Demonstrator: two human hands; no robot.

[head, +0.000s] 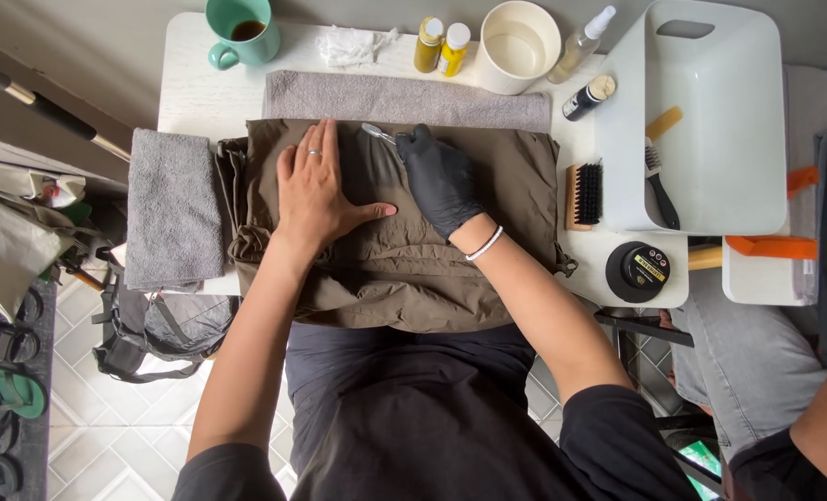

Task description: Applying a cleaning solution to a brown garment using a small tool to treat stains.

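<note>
Dark-sleeved arms reach forward over an olive bag (395, 250) lying on a white worktop (200, 93). Left hand (319, 190), bare with a ring, lies flat and open on the bag, holding nothing. Right hand (439, 181), in a black glove, is closed around a small metal tool (376, 133) at the bag's far edge. Grey towels (172, 209) lie left and beyond.

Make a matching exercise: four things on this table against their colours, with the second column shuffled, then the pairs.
Things:
1. mug
2. garment under the left hand
3. glove on the right hand
4. two small bottles

Colours:
A. black
B. yellow
C. teal green
D. olive brown

Pairs: 1-C, 2-D, 3-A, 4-B
</note>
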